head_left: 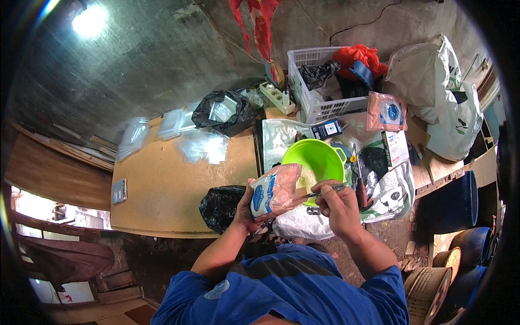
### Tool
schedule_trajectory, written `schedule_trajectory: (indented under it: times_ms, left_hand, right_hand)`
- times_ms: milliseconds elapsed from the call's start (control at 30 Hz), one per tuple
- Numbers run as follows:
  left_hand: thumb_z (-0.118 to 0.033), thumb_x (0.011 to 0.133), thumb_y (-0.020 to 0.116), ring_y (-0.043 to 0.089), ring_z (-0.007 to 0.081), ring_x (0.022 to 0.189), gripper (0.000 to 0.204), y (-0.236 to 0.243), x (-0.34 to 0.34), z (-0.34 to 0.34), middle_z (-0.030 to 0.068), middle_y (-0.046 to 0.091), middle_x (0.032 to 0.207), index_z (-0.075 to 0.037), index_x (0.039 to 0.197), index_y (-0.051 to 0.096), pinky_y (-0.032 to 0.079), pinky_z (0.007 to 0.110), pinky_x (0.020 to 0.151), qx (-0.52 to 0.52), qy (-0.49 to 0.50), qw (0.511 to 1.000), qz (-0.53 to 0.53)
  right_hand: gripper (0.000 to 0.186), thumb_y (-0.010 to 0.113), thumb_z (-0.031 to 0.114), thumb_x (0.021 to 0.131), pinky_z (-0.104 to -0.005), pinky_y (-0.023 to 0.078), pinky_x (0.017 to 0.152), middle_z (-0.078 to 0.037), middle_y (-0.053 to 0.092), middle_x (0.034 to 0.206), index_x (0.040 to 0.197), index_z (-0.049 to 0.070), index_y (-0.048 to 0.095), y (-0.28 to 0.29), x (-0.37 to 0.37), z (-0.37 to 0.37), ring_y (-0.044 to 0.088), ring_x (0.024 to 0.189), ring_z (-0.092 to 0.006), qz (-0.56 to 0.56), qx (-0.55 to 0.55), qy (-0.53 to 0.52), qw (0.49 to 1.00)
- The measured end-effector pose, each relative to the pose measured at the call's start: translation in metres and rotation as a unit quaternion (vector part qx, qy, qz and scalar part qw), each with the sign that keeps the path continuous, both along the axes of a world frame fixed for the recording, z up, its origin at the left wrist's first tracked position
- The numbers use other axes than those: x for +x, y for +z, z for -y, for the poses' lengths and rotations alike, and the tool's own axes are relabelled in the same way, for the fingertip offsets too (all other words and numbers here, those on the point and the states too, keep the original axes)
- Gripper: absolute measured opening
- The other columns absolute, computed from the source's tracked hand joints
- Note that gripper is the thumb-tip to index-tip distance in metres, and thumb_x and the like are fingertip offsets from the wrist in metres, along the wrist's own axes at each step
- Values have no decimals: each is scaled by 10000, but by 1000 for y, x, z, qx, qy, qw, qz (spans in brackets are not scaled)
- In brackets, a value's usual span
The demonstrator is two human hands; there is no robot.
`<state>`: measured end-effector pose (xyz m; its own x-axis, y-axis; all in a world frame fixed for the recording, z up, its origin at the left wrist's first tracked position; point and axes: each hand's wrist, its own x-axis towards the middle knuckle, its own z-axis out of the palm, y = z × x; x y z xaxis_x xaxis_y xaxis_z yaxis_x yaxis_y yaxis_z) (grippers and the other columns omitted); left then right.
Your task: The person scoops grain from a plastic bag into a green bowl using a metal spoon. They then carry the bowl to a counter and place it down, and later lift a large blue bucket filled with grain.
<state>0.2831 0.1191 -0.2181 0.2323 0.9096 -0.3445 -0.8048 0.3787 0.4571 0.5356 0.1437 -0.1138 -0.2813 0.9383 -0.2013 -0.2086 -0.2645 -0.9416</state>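
Observation:
My left hand [244, 211] grips a clear plastic bag [271, 192] of pale pink contents with a blue-and-white label, held tilted over the near left side of a green plastic bowl [311, 154]. My right hand [333, 203] is closed on a thin metal tool [306, 195], whose end reaches to the bag's right end; whether it is inside, I cannot tell. Pale granular material lies in the bowl, partly hidden by the bag and hands. The bowl rests on white sacking [279, 141], with a red-handled tool [362, 192] beside it.
Board table [162, 206] with clear bags [132, 138], black bags [216, 208], a power strip [276, 95]. Behind the bowl, a white crate [330, 105] and pink package [386, 111]. At right, a large sack [449, 114] and blue barrels [449, 200]. A concrete wall stands behind.

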Motion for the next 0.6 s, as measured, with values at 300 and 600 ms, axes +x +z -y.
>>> schedule_trajectory:
  times_ms: [300,600]
  left_hand:
    - [-559,914,643,556,348,1287,771,1,0,-4,166,524,1431,-86,1477,411,496,505,1068,-44,-4,998,51]
    - [-583,918,621,571,328,1269,747,-8,1,-8,155,549,1415,-101,1461,445,522,471,1038,-42,5,998,39]
  right_hand:
    - [245,514,166,1026,-226,320,476,-4,566,681,1006,-23,668,-5,16,-15,424,519,-45,-24,-29,-71,997]
    - [222,534,173,1018,-226,265,454,9,533,657,982,-5,662,-6,33,-26,363,488,-35,-80,-39,-114,990]
